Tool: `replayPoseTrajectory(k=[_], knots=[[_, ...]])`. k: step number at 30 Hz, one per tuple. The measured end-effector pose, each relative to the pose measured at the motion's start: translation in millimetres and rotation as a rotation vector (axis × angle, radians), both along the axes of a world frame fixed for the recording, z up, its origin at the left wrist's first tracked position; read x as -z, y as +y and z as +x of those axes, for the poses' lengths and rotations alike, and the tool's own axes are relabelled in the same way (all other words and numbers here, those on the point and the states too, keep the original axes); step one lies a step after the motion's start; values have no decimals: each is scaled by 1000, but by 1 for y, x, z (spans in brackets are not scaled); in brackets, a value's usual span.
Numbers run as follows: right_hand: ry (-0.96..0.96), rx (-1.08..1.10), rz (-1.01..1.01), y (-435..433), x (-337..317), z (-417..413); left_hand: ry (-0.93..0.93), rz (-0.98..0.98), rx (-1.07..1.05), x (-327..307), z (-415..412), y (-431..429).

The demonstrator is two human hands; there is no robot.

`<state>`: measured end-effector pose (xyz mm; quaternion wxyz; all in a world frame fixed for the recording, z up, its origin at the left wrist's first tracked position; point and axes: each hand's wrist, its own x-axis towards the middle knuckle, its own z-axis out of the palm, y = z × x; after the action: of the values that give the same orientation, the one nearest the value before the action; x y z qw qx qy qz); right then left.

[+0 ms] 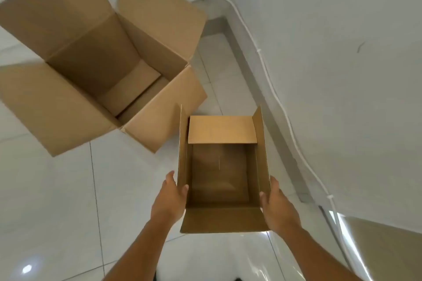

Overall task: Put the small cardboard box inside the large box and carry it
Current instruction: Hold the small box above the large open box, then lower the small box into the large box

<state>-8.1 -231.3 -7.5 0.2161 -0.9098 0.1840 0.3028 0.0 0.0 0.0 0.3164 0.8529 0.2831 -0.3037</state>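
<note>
The small cardboard box (220,173) is open at the top and empty, low in the middle of the view. My left hand (170,201) grips its left wall, thumb inside. My right hand (277,207) grips its right wall the same way. The large cardboard box (98,59) stands on the floor up and to the left, its four flaps spread open and its inside empty. The small box's far left corner is close to the large box's near corner.
The floor is glossy white tile (57,201). A white wall (342,52) rises on the right with a grey skirting and a thin white cable (283,107) running along it. Something brown (383,242) sits at the lower right.
</note>
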Motion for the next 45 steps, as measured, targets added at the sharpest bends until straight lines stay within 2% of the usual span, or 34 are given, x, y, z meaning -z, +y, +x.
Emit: replayPoseTrajectory(k=[3, 7, 15, 21, 32, 39, 42, 45], knots=[[-52, 6, -38, 0, 13, 3, -70, 52, 25, 18, 2, 3], [-3, 36, -76, 0, 14, 2, -71, 129, 59, 21, 2, 5], [-2, 97, -69, -5, -26, 3, -103, 119, 117, -15, 6, 6], [-54, 113, -116, -13, -90, 4, -139, 79, 150, -77, 12, 2], [-293, 120, -169, 3, -232, 35, -288, 64, 169, -223, 52, 24], [-383, 57, -176, 59, -300, 81, -388, 70, 115, -295, 83, 89], [-395, -50, -218, 97, -316, 107, -406, 81, 45, -312, 93, 131], [-400, -86, -137, 138, -329, 138, -424, 85, -40, -320, 102, 175]])
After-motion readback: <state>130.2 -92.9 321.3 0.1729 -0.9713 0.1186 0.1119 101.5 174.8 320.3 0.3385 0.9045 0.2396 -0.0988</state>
